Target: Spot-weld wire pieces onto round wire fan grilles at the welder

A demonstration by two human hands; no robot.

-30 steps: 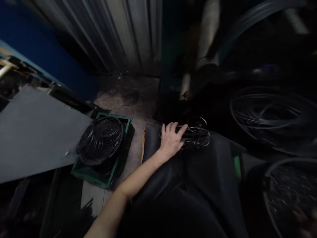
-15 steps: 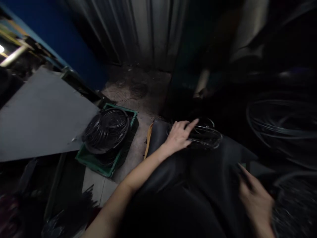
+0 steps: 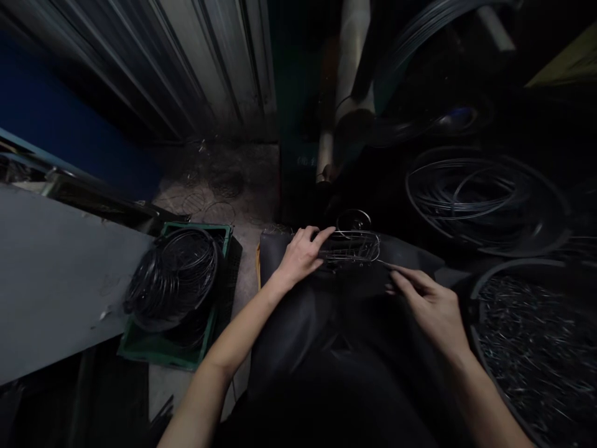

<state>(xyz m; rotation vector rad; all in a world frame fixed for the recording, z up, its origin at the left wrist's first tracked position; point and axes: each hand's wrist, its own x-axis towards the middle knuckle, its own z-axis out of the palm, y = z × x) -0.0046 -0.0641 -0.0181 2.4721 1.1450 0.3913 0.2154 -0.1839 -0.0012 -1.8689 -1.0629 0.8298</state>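
Observation:
A narrow wire frame (image 3: pixel 353 245) with rounded ends lies over my dark-covered lap, and a round wire loop (image 3: pixel 354 221) stands just behind it. My left hand (image 3: pixel 302 254) grips the frame's left end, its index finger stretched along the top. At the frame's right end, my right hand (image 3: pixel 426 303) is closed in a pinch. A thin wire-like piece (image 3: pixel 383 263) runs from its fingertips to the frame; whether it joins the frame I cannot tell. Something dark shows under the right fingers, too dim to name.
A green crate (image 3: pixel 163 354) carrying a dark wire coil (image 3: pixel 172 277) stands at left beside a grey panel (image 3: pixel 60 280). On the right are a tub of coiled wire (image 3: pixel 480 193) and a bin of small wire pieces (image 3: pixel 541 348). Corrugated metal (image 3: pixel 200 62) rises behind.
My right hand has come up and inward from the lower right to the frame's right end. My left hand keeps its grip on the frame. The whole view has swung to the right.

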